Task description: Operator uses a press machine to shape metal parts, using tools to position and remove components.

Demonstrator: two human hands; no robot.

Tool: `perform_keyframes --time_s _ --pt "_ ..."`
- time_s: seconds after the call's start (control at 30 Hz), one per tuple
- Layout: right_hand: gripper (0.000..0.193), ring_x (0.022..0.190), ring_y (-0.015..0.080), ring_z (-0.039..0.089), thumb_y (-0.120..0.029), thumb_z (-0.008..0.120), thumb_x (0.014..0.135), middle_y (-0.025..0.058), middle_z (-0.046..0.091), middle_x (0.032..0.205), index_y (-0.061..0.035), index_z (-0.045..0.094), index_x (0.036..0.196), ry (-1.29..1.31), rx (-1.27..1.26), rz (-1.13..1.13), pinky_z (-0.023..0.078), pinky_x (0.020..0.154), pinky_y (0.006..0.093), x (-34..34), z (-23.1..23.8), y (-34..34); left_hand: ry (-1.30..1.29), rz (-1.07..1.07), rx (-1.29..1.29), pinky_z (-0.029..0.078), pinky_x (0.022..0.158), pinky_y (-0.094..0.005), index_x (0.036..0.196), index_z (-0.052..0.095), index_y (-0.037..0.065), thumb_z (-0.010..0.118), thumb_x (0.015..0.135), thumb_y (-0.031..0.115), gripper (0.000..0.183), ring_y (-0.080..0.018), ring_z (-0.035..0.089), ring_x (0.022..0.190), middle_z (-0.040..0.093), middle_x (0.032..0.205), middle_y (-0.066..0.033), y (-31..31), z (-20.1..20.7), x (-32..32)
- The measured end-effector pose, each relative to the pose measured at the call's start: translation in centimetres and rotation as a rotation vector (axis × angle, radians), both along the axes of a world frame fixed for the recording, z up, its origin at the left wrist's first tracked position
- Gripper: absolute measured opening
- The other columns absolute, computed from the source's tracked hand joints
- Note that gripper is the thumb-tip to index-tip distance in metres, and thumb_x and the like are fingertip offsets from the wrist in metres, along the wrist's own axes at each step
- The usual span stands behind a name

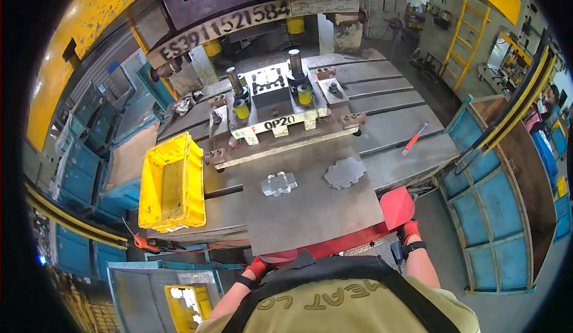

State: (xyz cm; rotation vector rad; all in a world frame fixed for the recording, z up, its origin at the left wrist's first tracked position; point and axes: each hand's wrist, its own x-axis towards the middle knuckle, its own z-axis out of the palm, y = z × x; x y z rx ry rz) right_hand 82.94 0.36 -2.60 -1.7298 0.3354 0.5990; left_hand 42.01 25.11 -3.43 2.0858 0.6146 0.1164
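My left hand (256, 268), in a red glove, is at the left end of a red bar (334, 245) along the front of the press table; its fingers are mostly hidden. My right hand (410, 230), also red-gloved, reaches under a red rounded cover (397, 206) at the bar's right end, where its fingers do not show. Ahead of my hands, a formed sheet-metal part (279, 184) and a flatter sheet-metal blank (345, 172) lie apart on a grey metal plate (310, 216). Beyond them stands the lower die (271, 103), with dark guide posts and a silvery part on top.
A yellow crate (194, 184) sits at the table's left. On the right lies a red-handled hammer (416, 138). The upper die (239, 2) hangs above. Blue metal bins (486, 213) flank both sides. An orange tool (146, 243) is below the crate, near another yellow crate (203, 300).
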Motion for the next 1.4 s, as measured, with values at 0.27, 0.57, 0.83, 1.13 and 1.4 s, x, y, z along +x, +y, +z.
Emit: perform_keyframes --time_s 0.27,0.57,0.83,1.13,1.4 --pt "0.025 0.040 0.0221 0.042 -0.031 0.045 0.071 0.0094 0.049 0.059 -0.0129 0.042 0.087 -0.008 -0.028 -0.131 0.031 0.035 0.0341 1.4 -3.3 -0.3 0.040 -0.019 -0.101 0.035 0.079 -0.0291 0.102 0.045 0.008 0.061 0.062 0.021 0.045 -0.0181 0.045 0.091 0.047 0.102 -0.0069 0.9 -0.7 0.2" --pt "0.039 0.048 0.0221 0.047 -0.032 0.047 0.069 0.0127 0.049 0.071 -0.0082 0.032 0.097 0.088 0.058 0.013 0.035 0.038 0.0319 -1.2 2.8 1.1 0.068 -0.003 -0.132 0.035 0.079 -0.0291 0.100 0.046 0.007 0.056 0.065 0.026 0.041 -0.0183 0.046 0.090 0.049 0.100 -0.0077 1.3 -0.3 1.8" --pt "0.029 0.044 0.0198 0.046 -0.028 0.050 0.069 0.0102 0.047 0.062 -0.0052 0.040 0.083 -0.008 -0.005 0.113 0.034 0.037 0.0312 -1.6 4.1 1.0 0.093 0.091 -0.180 0.035 0.078 -0.0292 0.099 0.048 0.006 0.051 0.068 0.030 0.039 -0.0185 0.047 0.089 0.050 0.099 -0.0085 0.6 1.0 1.3" --pt "0.033 0.047 0.0157 0.044 -0.025 0.057 0.065 0.0084 0.047 0.060 0.0030 0.044 0.078 -0.198 -0.085 -0.189 0.036 0.042 0.0295 -1.7 11.5 0.4 0.471 0.353 -0.187 0.038 0.071 -0.0271 0.094 0.050 0.001 0.046 0.072 0.027 0.034 -0.0162 0.049 0.082 0.054 0.089 -0.0088 6.2 19.9 -2.1" --pt "0.042 0.065 0.0117 0.045 -0.019 0.056 0.067 0.0059 0.049 0.074 -0.0015 0.040 0.102 -0.583 0.209 0.152 0.038 0.058 0.0236 -1.0 12.5 6.7 -0.455 0.000 0.931 0.038 0.069 -0.0219 0.096 0.046 0.000 0.041 0.076 0.011 0.024 -0.0128 0.049 0.079 0.052 0.087 -0.0059 17.4 28.3 10.1"
